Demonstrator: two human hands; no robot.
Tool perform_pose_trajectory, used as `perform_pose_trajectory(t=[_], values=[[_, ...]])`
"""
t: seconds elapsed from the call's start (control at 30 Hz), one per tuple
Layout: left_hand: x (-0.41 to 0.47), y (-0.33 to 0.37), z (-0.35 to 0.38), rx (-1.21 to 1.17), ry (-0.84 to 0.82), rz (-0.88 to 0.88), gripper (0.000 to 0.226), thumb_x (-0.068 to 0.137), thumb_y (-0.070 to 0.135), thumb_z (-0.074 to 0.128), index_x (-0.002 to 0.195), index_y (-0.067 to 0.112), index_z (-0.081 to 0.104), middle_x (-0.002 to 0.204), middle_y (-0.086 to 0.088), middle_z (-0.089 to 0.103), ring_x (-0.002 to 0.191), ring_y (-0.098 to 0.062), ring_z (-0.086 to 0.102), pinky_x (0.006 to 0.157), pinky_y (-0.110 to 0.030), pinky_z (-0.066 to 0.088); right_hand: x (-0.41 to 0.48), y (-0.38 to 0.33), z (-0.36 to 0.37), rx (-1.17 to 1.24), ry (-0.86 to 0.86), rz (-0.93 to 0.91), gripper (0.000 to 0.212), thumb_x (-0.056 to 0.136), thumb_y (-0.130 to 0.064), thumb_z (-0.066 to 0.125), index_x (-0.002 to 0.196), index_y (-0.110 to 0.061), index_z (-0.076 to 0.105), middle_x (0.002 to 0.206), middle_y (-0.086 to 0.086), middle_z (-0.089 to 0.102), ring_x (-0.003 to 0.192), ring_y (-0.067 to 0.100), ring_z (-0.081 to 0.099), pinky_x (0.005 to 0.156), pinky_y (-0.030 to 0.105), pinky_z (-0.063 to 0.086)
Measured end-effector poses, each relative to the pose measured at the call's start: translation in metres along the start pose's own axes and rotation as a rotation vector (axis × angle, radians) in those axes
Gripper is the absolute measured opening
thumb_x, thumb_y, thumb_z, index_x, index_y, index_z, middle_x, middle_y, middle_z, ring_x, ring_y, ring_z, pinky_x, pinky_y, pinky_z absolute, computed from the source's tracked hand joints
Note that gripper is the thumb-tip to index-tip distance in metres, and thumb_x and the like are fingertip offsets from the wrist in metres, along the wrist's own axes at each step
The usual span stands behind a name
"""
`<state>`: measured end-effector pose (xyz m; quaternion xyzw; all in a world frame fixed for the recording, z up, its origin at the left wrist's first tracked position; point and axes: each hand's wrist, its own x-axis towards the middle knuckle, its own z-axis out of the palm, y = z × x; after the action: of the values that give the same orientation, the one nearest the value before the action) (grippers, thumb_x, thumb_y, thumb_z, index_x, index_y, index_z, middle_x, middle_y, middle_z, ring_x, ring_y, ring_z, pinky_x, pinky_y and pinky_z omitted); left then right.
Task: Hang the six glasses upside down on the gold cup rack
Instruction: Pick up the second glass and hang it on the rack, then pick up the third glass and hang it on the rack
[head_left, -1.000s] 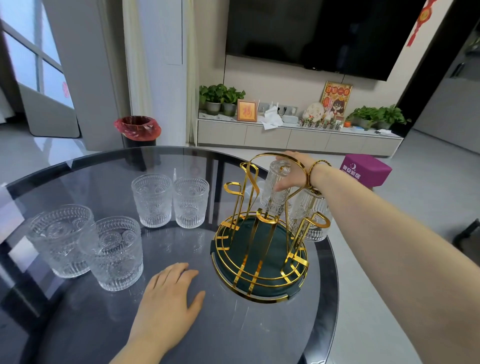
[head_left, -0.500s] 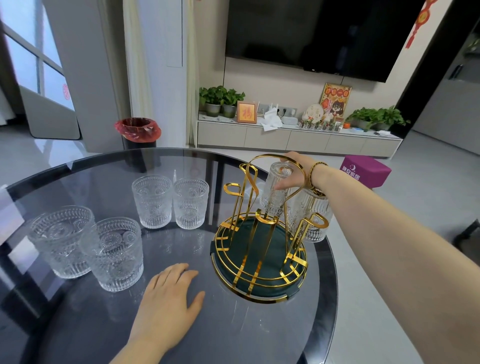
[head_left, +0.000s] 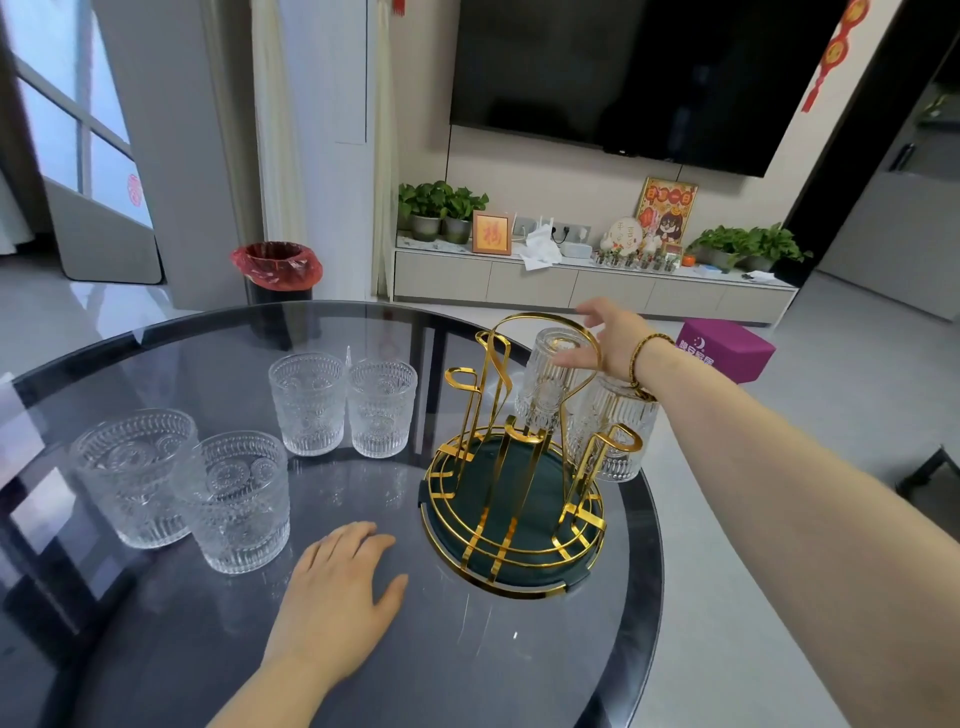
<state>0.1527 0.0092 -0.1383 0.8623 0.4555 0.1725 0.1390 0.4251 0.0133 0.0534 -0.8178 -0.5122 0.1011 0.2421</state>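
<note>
The gold cup rack (head_left: 511, 499) with a dark green base stands on the right side of the round glass table (head_left: 156, 338). Two glasses hang upside down on its far prongs: one (head_left: 545, 384) at the back, another (head_left: 615, 426) at the right. My right hand (head_left: 610, 338) hovers just behind the back glass, fingers spread, holding nothing. Several embossed glasses stand upright on the table: two (head_left: 307, 402) (head_left: 382, 408) near the middle, two (head_left: 137, 475) (head_left: 236, 501) at the left. My left hand (head_left: 337, 592) rests flat on the table in front of the rack.
The table's right edge runs close beside the rack. Beyond the table are a bin with a red bag (head_left: 278, 270), a low TV cabinet (head_left: 592, 286) with plants, and a purple box (head_left: 724, 348) on the floor.
My right hand has let go of the back glass, which now hangs on the rack, and has opened and lifted slightly away. My left hand has stayed put.
</note>
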Motion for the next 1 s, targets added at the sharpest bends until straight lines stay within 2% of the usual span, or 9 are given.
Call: perform_pose_trajectory(t=[0.1,0.27,0.4,0.47,0.63,0.73,0.83,0.9,1.0], values=[[-0.001,0.002,-0.003,0.005,-0.027,0.001,0.043,0.089,0.044,0.040,0.130,0.029,0.038,0.144,0.009,0.034,0.135,-0.010,0.025,0.114,-0.029,0.017,-0.016,0.003,-0.011,0.026,0.081,-0.014,0.072,0.070,-0.028,0.069,0.130,-0.011,0.032,0.136,0.012,0.042,0.123,0.029,0.040,0.098,0.040,0.036],[-0.010,0.004,-0.014,0.003,-0.055,0.004,0.042,0.090,0.039,0.042,0.130,0.026,0.040,0.145,0.006,0.035,0.136,-0.011,0.026,0.114,-0.029,0.019,-0.056,-0.002,-0.027,0.014,0.331,-0.162,0.039,0.080,-0.020,0.059,0.116,-0.009,0.049,0.121,0.012,0.054,0.109,0.022,0.047,0.085,0.028,0.035],[-0.031,0.000,-0.028,-0.021,-0.022,0.030,0.034,0.089,0.035,0.047,0.121,0.025,0.051,0.132,0.010,0.050,0.124,-0.009,0.042,0.106,-0.024,0.029,-0.097,-0.020,-0.022,0.167,0.651,-0.345,0.018,0.080,-0.010,0.057,0.097,-0.004,0.060,0.095,0.008,0.060,0.088,0.016,0.049,0.078,0.023,0.036],[-0.051,-0.010,-0.042,-0.031,0.026,0.026,0.030,0.087,0.033,0.049,0.116,0.025,0.055,0.125,0.011,0.055,0.119,-0.009,0.047,0.103,-0.024,0.032,-0.117,-0.036,0.000,0.215,0.677,-0.443,0.012,0.078,-0.007,0.059,0.090,-0.002,0.061,0.086,0.009,0.060,0.082,0.016,0.050,0.075,0.025,0.037],[-0.088,-0.058,-0.068,0.020,0.093,-0.089,0.028,0.084,0.026,0.057,0.111,0.017,0.060,0.119,0.002,0.061,0.115,-0.018,0.052,0.100,-0.032,0.040,-0.152,-0.075,0.094,0.240,0.368,-0.595,0.016,0.076,-0.009,0.062,0.091,-0.004,0.060,0.089,0.012,0.064,0.087,0.017,0.053,0.080,0.020,0.039],[-0.094,-0.076,-0.071,0.054,0.112,-0.179,0.040,0.086,0.030,0.055,0.122,0.015,0.051,0.135,-0.003,0.050,0.127,-0.020,0.043,0.108,-0.033,0.032,-0.158,-0.082,0.148,0.312,0.126,-0.471,0.042,0.076,-0.024,0.064,0.114,-0.012,0.050,0.111,0.003,0.055,0.103,0.011,0.047,0.093,0.021,0.039],[-0.096,-0.090,-0.070,0.084,0.074,-0.250,0.054,0.089,0.044,0.044,0.136,0.020,0.030,0.149,0.001,0.030,0.138,-0.014,0.025,0.116,-0.029,0.019,-0.167,-0.085,0.207,0.403,-0.118,-0.278,0.080,0.072,-0.034,0.068,0.136,-0.021,0.022,0.141,-0.002,0.031,0.130,0.011,0.027,0.108,0.027,0.023],[-0.093,-0.093,-0.069,0.107,0.062,-0.244,0.057,0.089,0.048,0.039,0.138,0.022,0.025,0.151,0.003,0.026,0.140,-0.012,0.018,0.117,-0.030,0.014,-0.166,-0.087,0.233,0.423,-0.176,-0.209,0.093,0.069,-0.036,0.069,0.139,-0.024,0.009,0.149,-0.002,0.019,0.136,0.012,0.017,0.110,0.028,0.018],[-0.091,-0.093,-0.067,0.123,0.061,-0.240,0.054,0.090,0.049,0.034,0.138,0.024,0.025,0.153,0.003,0.021,0.141,-0.011,0.013,0.117,-0.031,0.010,-0.151,-0.096,0.245,0.476,-0.206,-0.124,0.104,0.065,-0.038,0.072,0.139,-0.026,0.001,0.151,-0.003,0.016,0.137,0.014,0.016,0.111,0.031,0.018]])
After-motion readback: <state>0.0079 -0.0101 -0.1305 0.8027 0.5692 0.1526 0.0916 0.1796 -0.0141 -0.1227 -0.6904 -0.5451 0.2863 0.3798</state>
